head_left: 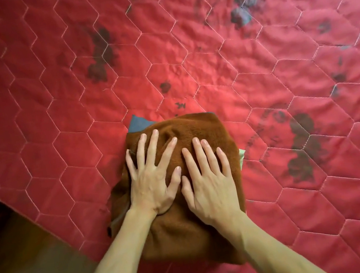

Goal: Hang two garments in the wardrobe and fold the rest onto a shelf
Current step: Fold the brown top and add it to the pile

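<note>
Closest to me, the person leans in over the corner of the bed, both bare forearms reaching forward past the dim wooden floor point(18, 270) at the lower left. The left hand point(155, 178) and the right hand point(207, 179) lie side by side, palms down, thumbs almost meeting. Both have their fingers straight and spread wide, gripping nothing. They press flat on the brown garment point(183, 235), a thick, fuzzy piece already folded into a compact bundle. Spread palms like that look meant to push the air out and flatten the fold, so it keeps its shape when lifted.

The brown garment sits near the bed's edge, within easy reach, and it is not alone. A pale green piece point(242, 157) shows as a sliver at its right side, and the corner of a blue garment point(140, 124) pokes out from under its far edge. That reads to me as a pile built on the bed with the brown one on top, probably so the folded things can go to the shelf in one trip. How many pieces lie underneath I cannot tell.

Beyond the pile, the red quilted cover point(255, 52) stretches away, stitched in hexagons with dark flower prints scattered over it. No wardrobe, hanger or shelf is in sight from here.
</note>
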